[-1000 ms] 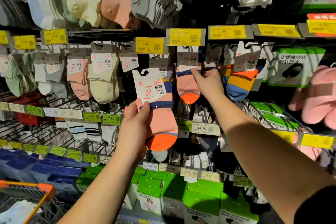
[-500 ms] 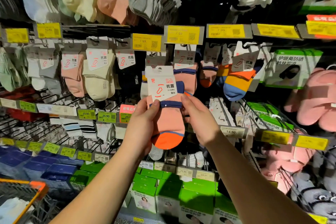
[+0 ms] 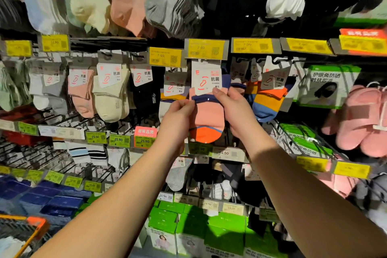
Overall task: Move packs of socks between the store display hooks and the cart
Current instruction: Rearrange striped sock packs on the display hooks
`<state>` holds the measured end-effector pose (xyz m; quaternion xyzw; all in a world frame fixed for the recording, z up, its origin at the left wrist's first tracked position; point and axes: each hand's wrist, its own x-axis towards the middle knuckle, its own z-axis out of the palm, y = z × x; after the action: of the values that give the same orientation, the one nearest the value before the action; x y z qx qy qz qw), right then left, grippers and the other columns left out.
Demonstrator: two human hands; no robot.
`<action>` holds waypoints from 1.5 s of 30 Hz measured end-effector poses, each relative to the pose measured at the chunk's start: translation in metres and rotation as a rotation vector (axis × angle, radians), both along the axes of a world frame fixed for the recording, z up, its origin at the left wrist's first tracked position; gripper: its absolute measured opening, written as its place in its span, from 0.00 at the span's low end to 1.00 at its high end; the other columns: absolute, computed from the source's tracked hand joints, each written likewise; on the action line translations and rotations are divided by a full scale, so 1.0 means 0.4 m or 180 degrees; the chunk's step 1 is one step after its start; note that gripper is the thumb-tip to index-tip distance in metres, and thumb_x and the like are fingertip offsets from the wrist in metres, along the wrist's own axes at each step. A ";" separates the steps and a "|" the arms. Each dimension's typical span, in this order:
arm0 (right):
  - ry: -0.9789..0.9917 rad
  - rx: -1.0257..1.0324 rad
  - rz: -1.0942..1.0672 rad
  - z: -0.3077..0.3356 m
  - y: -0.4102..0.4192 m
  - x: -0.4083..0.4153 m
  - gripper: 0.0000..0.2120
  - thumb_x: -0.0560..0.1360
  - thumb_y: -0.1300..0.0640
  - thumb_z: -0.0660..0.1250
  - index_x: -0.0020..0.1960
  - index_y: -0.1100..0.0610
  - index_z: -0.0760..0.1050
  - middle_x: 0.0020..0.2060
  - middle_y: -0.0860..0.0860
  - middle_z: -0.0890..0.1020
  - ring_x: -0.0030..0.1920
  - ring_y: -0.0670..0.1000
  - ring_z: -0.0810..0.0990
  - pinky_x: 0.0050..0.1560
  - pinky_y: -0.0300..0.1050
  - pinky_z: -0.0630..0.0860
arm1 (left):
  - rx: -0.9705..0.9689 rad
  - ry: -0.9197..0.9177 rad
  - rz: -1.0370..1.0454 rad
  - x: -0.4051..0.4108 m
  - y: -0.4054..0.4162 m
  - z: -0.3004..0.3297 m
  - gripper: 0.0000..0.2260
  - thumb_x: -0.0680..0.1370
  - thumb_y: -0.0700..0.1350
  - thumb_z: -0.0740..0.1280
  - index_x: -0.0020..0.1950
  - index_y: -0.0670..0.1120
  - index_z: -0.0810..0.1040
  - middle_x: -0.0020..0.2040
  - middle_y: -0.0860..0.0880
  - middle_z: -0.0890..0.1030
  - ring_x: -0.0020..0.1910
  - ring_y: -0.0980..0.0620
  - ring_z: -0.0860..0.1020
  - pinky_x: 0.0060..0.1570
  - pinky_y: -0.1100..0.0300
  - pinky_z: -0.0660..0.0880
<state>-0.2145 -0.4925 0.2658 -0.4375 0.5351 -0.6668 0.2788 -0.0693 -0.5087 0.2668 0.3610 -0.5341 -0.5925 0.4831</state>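
Several rows of sock packs hang on the store display hooks (image 3: 88,123), filling the wall from edge to edge; the top row is cut off by the frame, and the dark middle section is too dim to make out. One orange cart (image 3: 31,230) shows only as a corner at lower left, with something pale inside that cannot be identified. Green boxes (image 3: 209,234) stand packed along the bottom shelf, their number unclear. Two forearms reach up to one pack of socks (image 3: 207,115), pink with a navy cuff and orange toe, held just under a yellow price tag (image 3: 206,49). Its hanger top is hidden behind that tag. The left hand (image 3: 178,119) pinches the pack's left edge, and the right hand (image 3: 236,111) pinches the right, thumbs in front.
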 end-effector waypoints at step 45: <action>0.1825 0.2071 -0.1062 -0.311 0.331 0.026 0.11 0.82 0.55 0.61 0.46 0.59 0.75 0.38 0.55 0.77 0.37 0.54 0.75 0.37 0.47 0.65 | -0.0898 -0.1918 -0.1542 -0.013 0.035 -0.287 0.07 0.79 0.45 0.67 0.41 0.52 0.76 0.40 0.48 0.79 0.41 0.51 0.74 0.40 0.61 0.70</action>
<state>-0.2043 -0.3600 0.1413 -0.4019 0.8350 -0.3521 0.1313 -0.0747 -0.4945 0.1521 0.3124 -0.7972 -0.4778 0.1963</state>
